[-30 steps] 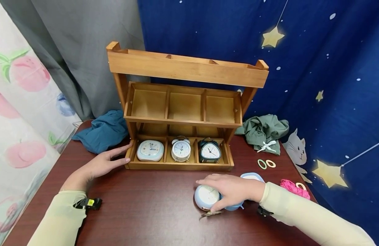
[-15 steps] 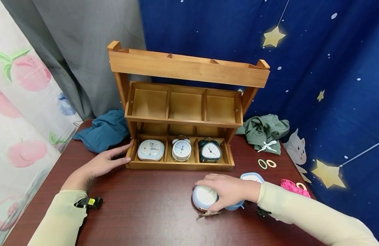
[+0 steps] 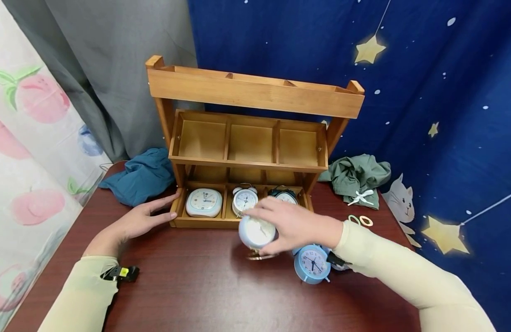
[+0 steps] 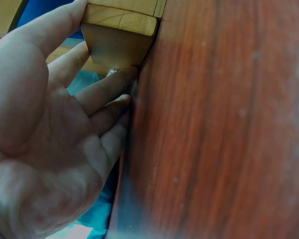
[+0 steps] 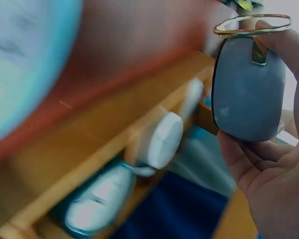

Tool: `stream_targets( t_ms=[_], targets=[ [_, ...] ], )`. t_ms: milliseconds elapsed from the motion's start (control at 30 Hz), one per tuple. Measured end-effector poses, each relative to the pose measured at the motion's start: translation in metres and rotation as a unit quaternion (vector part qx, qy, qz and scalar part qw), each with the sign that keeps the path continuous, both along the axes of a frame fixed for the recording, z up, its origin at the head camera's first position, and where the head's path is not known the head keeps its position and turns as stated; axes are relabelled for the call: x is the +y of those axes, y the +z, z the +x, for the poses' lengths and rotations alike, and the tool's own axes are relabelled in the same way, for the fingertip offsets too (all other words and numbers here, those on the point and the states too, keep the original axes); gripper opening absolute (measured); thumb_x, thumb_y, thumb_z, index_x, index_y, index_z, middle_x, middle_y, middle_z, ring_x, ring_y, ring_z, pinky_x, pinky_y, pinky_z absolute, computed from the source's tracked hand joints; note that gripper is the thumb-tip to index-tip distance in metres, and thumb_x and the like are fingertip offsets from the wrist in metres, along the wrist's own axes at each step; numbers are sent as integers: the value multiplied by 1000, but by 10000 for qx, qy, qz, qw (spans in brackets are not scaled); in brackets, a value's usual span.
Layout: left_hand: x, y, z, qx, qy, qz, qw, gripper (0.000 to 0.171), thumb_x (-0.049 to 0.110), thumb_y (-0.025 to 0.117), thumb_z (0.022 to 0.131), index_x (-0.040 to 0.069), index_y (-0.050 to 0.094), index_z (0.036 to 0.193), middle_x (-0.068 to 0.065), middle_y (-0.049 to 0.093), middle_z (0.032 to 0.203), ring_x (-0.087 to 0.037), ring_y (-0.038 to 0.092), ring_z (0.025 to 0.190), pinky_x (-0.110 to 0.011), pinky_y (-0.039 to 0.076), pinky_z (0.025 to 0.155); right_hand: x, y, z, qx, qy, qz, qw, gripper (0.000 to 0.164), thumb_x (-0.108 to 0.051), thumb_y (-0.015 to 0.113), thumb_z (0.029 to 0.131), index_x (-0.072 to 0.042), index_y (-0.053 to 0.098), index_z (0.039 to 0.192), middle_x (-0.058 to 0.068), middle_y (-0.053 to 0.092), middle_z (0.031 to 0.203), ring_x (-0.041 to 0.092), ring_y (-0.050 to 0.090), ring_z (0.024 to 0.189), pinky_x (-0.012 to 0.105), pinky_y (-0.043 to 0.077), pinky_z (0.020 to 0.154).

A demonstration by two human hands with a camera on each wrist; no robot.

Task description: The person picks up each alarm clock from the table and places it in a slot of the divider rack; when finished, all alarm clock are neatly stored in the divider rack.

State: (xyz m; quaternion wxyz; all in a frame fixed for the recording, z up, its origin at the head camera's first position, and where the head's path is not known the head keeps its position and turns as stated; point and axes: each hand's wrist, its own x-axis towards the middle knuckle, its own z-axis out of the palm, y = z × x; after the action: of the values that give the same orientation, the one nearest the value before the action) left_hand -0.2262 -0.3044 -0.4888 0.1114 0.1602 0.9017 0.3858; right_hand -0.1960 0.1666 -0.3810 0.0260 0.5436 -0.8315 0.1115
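My right hand (image 3: 294,223) grips a round pale-blue clock (image 3: 255,232) with a gold ring at one end, above the table before the rack. In the right wrist view its plain back (image 5: 249,89) shows between thumb and fingers. My left hand (image 3: 141,223) rests with straight fingers against the left end of the wooden rack (image 3: 247,94); the left wrist view shows the palm (image 4: 45,129). In the bottom tier sit a rounded-square clock (image 3: 204,203), a white twin-bell alarm clock (image 3: 245,201) and a dark-green clock (image 3: 286,197), partly hidden by my right hand.
A blue alarm clock (image 3: 312,263) lies by my right wrist, with another pale object mostly hidden beyond it. Teal cloth (image 3: 141,177) lies left of the rack, green cloth (image 3: 359,175) right. Two small rings (image 3: 365,221) lie near the green cloth. The rack's middle tier has three compartments.
My right hand has lifted the pale-blue clock and carried it left and toward the rack, uncovering the blue alarm clock. The left hand has stayed in place.
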Motion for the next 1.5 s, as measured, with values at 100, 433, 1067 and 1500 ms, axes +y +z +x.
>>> stream_targets(
  t_ms=[100,433,1067,1500],
  targets=[
    [-1,0,0,-12,6,-10,10000,75,51,69,110,24,41,175,-20,34,179,-51,28,163,-78,28,123,-13,21,-14,270,46,-458,9986,97,-54,96,84,-9,57,160,11,63,140,24,61,125,40,60,100],
    [3,0,-1,44,-15,123,9999,75,49,71,110,21,43,174,-20,36,178,-50,28,163,-75,29,125,-57,76,-57,904,-448,-1376,9853,99,-49,98,84,-10,55,164,13,61,143,29,55,132,44,58,103],
    [1,1,-2,-35,46,39,10000,76,52,70,109,23,42,174,-21,36,178,-51,29,162,-77,29,123,-129,100,-117,1216,-1474,-1563,9691,104,-56,89,92,-9,41,172,17,53,162,35,53,145,41,35,129],
    [0,1,0,-39,29,31,10000,76,51,70,109,23,42,174,-20,36,178,-50,31,162,-77,30,124,-150,90,-131,1125,-1661,-801,9764,102,-58,87,94,-16,40,173,12,50,161,32,48,147,39,36,127]
  ],
)
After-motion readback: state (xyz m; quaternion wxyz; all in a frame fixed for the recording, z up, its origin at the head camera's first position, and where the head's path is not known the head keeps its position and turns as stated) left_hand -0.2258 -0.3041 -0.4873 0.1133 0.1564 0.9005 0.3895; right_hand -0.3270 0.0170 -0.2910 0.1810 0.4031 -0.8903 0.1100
